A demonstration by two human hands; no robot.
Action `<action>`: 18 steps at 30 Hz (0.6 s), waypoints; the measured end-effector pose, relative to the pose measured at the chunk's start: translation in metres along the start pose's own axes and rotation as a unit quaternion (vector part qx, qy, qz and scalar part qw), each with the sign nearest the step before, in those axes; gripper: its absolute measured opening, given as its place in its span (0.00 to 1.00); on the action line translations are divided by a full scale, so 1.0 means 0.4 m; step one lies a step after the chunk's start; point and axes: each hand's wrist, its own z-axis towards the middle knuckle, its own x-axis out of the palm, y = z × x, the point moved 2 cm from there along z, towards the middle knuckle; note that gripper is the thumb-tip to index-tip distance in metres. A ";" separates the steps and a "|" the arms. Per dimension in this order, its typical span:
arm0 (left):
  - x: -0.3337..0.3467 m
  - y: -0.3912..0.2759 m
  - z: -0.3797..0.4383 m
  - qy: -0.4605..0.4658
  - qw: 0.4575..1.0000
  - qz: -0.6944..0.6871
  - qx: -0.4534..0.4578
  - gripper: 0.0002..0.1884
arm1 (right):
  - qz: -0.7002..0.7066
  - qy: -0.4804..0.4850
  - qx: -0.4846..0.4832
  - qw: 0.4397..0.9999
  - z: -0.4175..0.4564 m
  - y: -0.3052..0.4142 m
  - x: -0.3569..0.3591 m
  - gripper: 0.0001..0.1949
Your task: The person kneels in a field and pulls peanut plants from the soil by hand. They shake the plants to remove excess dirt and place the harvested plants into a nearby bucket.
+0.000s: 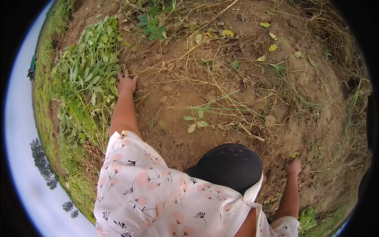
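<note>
My left hand (126, 83) reaches out with its fingers spread, at the right edge of a heap of uprooted leafy green plants (86, 74) that look like peanut plants. Some leaves meet the side of that hand, and no object shows in it. Far to the right, my right hand (293, 166) is down at the loose brown soil (183, 97). Its fingers are bunched and partly hidden, so I cannot tell whether they hold anything. A small yellow-green leaf (295, 154) lies just beyond its fingertips.
Dry straw stalks (204, 68) and yellow leaves (228, 33) lie scattered over the soil. A small green plant (152, 23) stands at the top. My dark-clad knee (234, 163) is between my arms. Dry grass (340, 35) lines the right side. A green vehicle (32, 68) is distant left.
</note>
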 end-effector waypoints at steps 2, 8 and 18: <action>0.038 0.096 0.032 0.034 0.997 -0.060 -0.021 0.43 | 0.009 -0.045 -0.006 0.999 0.005 -0.006 0.019 0.28; 0.054 0.326 0.026 -0.011 0.987 -0.138 -0.078 0.45 | 0.048 -0.061 -0.012 0.997 -0.017 -0.020 0.036 0.36; 0.031 0.098 0.006 0.064 0.978 -0.199 0.016 0.49 | 0.054 -0.034 -0.033 0.997 0.013 0.020 0.034 0.33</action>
